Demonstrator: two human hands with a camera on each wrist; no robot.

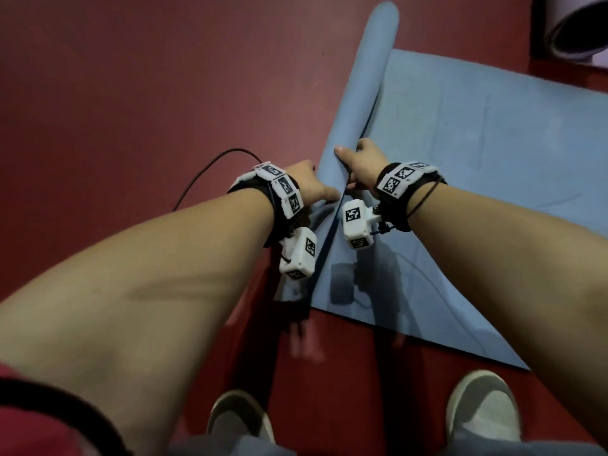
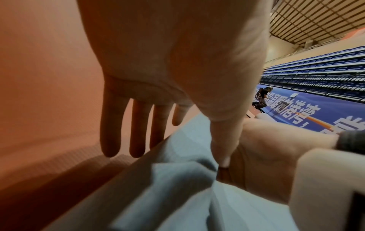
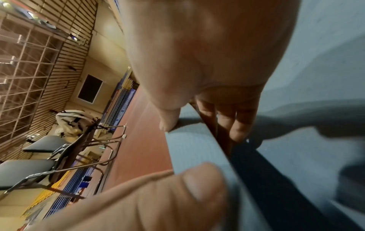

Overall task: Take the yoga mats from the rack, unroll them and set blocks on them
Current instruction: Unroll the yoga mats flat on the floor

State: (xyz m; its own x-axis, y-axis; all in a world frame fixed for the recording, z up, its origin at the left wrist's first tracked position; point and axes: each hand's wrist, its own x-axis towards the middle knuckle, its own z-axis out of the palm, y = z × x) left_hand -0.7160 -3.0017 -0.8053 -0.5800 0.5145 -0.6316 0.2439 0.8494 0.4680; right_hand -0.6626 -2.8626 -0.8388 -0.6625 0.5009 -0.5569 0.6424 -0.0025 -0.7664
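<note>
Red floor (image 1: 131, 93) bears a half-rolled blue mat (image 1: 477, 143); at six o'clock, left hand (image 1: 304, 184) rests straight-fingered on its roll (image 1: 365, 93), right hand (image 1: 363, 162) pinches its edge.

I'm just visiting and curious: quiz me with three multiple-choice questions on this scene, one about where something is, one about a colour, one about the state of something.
1. Where does the rolled part of the blue mat lie?
A. On a chair
B. On the red floor, along the left edge of the flat part
C. On a rack shelf

2. What colour is the mat that is being handled?
A. Green
B. Black
C. Light blue

3. In what state is that mat?
A. Partly unrolled, one part flat and one part rolled
B. Fully rolled up
C. Folded into a square

Answers:
1. B, since the head view shows the roll on the floor, beside the flat sheet.
2. C, as all three views show a light blue surface.
3. A, because the left hand and right hand are at the near end of a roll with a flat stretch beside it.
</note>
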